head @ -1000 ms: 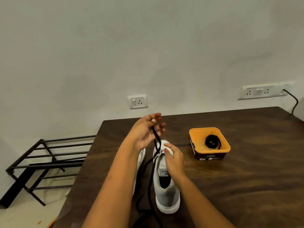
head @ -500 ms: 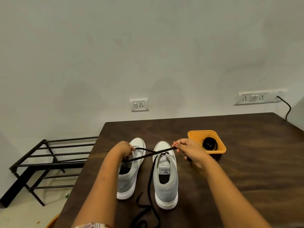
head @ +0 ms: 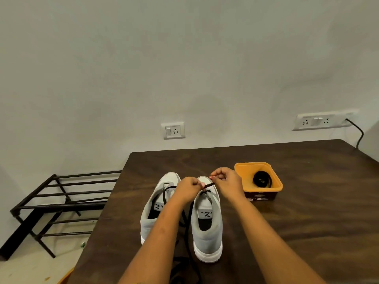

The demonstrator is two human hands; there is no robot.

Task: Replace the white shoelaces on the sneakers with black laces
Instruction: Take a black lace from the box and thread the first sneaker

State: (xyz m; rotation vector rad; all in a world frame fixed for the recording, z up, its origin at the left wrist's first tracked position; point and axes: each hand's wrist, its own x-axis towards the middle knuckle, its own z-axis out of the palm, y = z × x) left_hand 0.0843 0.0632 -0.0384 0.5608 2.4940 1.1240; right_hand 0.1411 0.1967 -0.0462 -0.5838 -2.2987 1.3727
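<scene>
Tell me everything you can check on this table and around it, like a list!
Surface: dark wooden table, with both sneakers standing on it.
Job's things: left sneaker and right sneaker side by side, toes toward the wall; black lace held short above the right sneaker's front, the rest trailing between the sneakers; coiled lace inside the orange tub. White laces: nothing seen.
Clutter: nothing seen.
Hands: left hand and right hand both pinch the black lace.
Cables: black cable running down from the socket strip.
Surroundings: wall socket; black metal rack on the floor, left of the table.
</scene>
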